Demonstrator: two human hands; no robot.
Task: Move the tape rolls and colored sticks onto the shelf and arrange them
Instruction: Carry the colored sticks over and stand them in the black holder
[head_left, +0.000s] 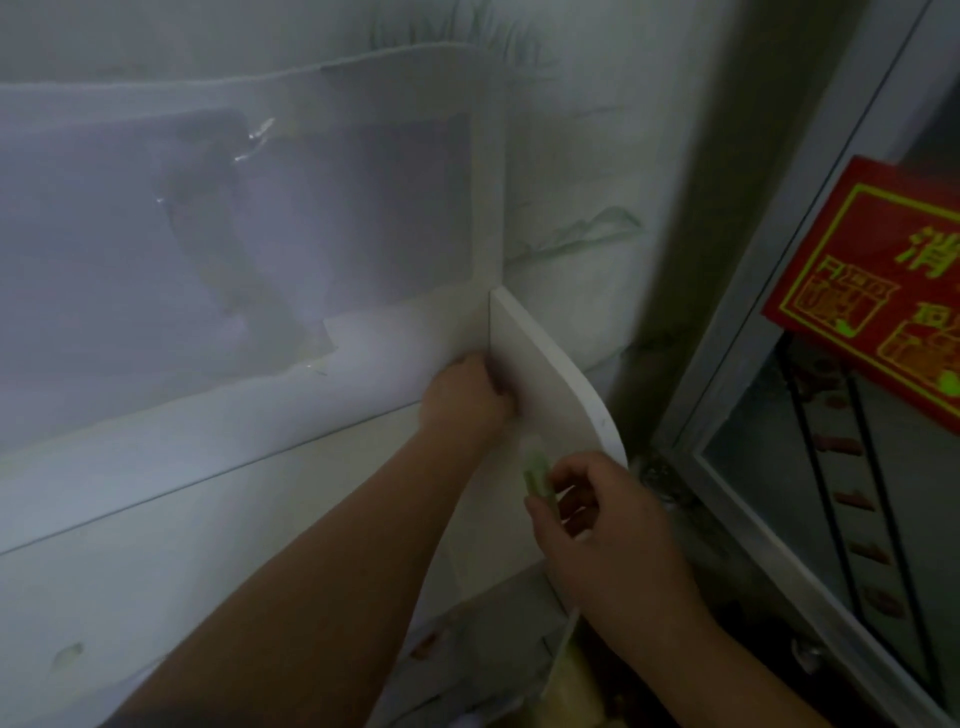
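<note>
Two hands: both reach toward the right end of a white shelf (208, 519), seen from above in dim, blurred light.
Left hand (467, 395): stretched forward to the corner where the shelf meets its side panel (540, 374); the fingers are curled against the inner face of the panel, and whether they grasp anything there I cannot tell.
Right hand (597, 514): nearer the camera, just outside the panel's front edge; thumb and fingers pinch a pale green stick (537, 473).
Stick: short, light green, blurred; it stands roughly upright out of the right hand's fingertips, in front of the panel's lower front edge, not lying on the shelf.
Shelf: a long white board running from the left edge to the panel, with a wall (571, 156) behind it.
Wall: pale, with a whitish sheet (260, 208) stuck on it; shiny strips of clear tape show on the sheet.
Panel: white, upright, with a rounded front corner.
Right side: a metal-framed glass door (779, 467) carrying a red sign (883, 270) with yellow characters.
Tape rolls: none can be made out.
</note>
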